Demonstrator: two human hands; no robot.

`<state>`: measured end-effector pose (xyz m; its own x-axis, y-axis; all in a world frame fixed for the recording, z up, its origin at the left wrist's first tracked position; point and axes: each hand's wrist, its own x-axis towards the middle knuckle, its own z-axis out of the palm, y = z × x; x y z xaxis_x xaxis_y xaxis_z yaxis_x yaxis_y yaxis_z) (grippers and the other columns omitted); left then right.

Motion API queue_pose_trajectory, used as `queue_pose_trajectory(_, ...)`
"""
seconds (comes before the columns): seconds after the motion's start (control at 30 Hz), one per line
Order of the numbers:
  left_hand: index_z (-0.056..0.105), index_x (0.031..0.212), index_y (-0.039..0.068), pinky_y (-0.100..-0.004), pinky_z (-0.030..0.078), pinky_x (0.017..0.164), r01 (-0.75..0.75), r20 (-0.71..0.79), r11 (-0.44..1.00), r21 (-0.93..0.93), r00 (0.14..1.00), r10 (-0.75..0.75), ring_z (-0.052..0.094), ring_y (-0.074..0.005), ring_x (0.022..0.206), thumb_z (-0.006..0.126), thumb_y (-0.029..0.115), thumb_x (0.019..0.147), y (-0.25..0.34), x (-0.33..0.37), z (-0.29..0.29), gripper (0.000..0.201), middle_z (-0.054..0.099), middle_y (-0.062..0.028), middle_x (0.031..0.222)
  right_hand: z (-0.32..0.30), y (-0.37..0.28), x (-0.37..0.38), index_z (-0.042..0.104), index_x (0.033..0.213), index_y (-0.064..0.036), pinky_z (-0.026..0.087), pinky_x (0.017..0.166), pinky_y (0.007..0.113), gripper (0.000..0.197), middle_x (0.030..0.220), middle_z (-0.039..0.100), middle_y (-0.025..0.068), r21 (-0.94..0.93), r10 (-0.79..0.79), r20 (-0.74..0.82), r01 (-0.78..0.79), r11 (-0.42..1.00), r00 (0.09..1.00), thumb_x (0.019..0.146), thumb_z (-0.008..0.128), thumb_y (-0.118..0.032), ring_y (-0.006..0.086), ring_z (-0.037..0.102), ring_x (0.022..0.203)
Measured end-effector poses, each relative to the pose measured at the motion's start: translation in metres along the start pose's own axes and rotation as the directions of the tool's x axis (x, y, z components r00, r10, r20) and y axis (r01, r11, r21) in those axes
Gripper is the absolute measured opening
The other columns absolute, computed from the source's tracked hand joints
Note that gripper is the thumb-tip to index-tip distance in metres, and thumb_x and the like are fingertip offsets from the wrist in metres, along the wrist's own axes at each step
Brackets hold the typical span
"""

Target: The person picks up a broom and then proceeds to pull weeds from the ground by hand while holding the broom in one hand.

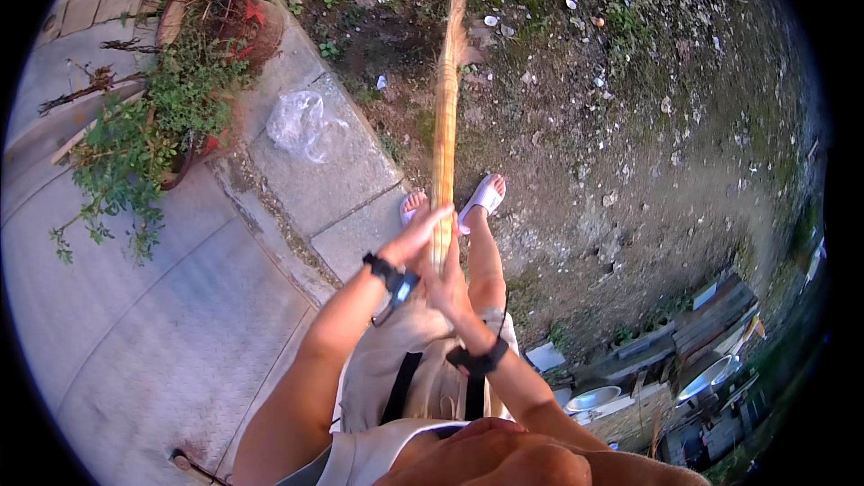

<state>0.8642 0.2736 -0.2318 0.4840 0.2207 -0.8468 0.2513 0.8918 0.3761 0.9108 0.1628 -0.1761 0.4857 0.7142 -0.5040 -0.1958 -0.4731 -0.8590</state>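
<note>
A long straw broom [445, 117] stretches away from me, its pale bundled stalks bound at intervals and its loose, frayed end at the far tip. My left hand [419, 236] is closed around the stalks from the left side. Lower on the same bundle, nearer my body, my right hand [446, 290] grips from the right. The palms and some fingers are hidden by the broom and by slight blur. Both wrists carry dark straps, and the left one has a small device.
A crumpled clear plastic bag [308, 126] lies on the concrete slab [346, 171]. Left of it, leafy plants grow around a reddish pot [252, 27]. Littered dirt [621, 153] spreads to the right. Stacked boards [711, 319] and basins [594, 398] sit at lower right.
</note>
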Motion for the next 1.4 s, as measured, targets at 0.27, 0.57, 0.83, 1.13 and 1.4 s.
queue_pose_trajectory(0.27, 0.050, 0.098, 0.002, -0.0314, 0.054, 0.061, -0.106, -0.338, 0.988, -0.112, 0.939, 0.062, 0.061, -0.0181, 0.068, 0.057, 0.023, 0.090, 0.020, 0.030, -0.019, 0.024, 0.058, -0.0068, 0.078, -0.031, -0.016, 0.080, 0.045, 0.123, -0.0060, 0.045, 0.050, 0.025, 0.043, 0.075, 0.057, 0.0024, 0.343, 0.424, 0.610, -0.705, 0.621, 0.670, 0.083, 0.060, -0.008, 0.0113, 0.055, 0.058)
queue_pose_trajectory(0.57, 0.048, 0.105, 0.004, -0.0288, 0.054, 0.064, 0.056, 0.067, 0.996, -0.062, 0.996, -0.052, 0.060, -0.0139, 0.070, 0.058, 0.023, 0.089, -0.018, 0.029, 0.090, 0.026, 0.057, -0.0041, 0.080, -0.099, -0.026, 0.002, 0.027, 0.140, -0.0058, 0.045, 0.047, 0.023, 0.061, 0.097, 0.053, 0.0082, 0.198, 0.486, 0.140, -0.505, 0.840, 0.863, 0.085, 0.052, -0.006, 0.0109, 0.054, 0.060)
queue_pose_trajectory(0.83, 0.051, 0.095, 0.004, -0.0319, 0.055, 0.065, -0.028, -0.335, 0.982, -0.186, 0.941, -0.037, 0.062, -0.0174, 0.067, 0.060, 0.025, 0.089, -0.015, -0.004, 0.055, 0.023, 0.057, -0.0058, 0.077, -0.094, -0.024, 0.024, 0.024, 0.145, -0.0086, 0.045, 0.055, 0.022, 0.074, 0.088, 0.056, 0.0020, 0.276, 0.506, 0.535, -0.706, 0.652, 0.677, 0.081, 0.062, -0.006, 0.0088, 0.054, 0.064)
queue_pose_trajectory(1.13, 0.052, 0.095, 0.003, -0.0315, 0.054, 0.069, 0.027, -0.020, 0.980, -0.196, 0.999, -0.032, 0.063, -0.0182, 0.072, 0.056, 0.025, 0.092, -0.003, 0.047, 0.095, 0.023, 0.059, -0.0071, 0.077, -0.124, -0.003, 0.037, 0.033, 0.139, -0.0034, 0.052, 0.057, 0.028, 0.066, 0.114, 0.055, 0.0127, -0.046, 0.411, 0.203, -0.410, 0.911, 0.889, 0.079, 0.061, -0.009, 0.0185, 0.062, 0.069)
queue_pose_trajectory(1.4, 0.047, 0.106, -0.002, -0.0354, 0.057, 0.071, -0.078, -0.232, 0.960, -0.267, 0.973, 0.015, 0.064, -0.0204, 0.072, 0.058, 0.023, 0.091, -0.023, 0.009, 0.075, 0.031, 0.057, -0.0103, 0.085, -0.128, -0.023, 0.029, 0.029, 0.143, -0.0049, 0.048, 0.071, 0.024, 0.070, 0.107, 0.057, 0.0062, 0.052, 0.469, 0.489, -0.561, 0.826, 0.736, 0.080, 0.060, -0.002, 0.0120, 0.058, 0.084)
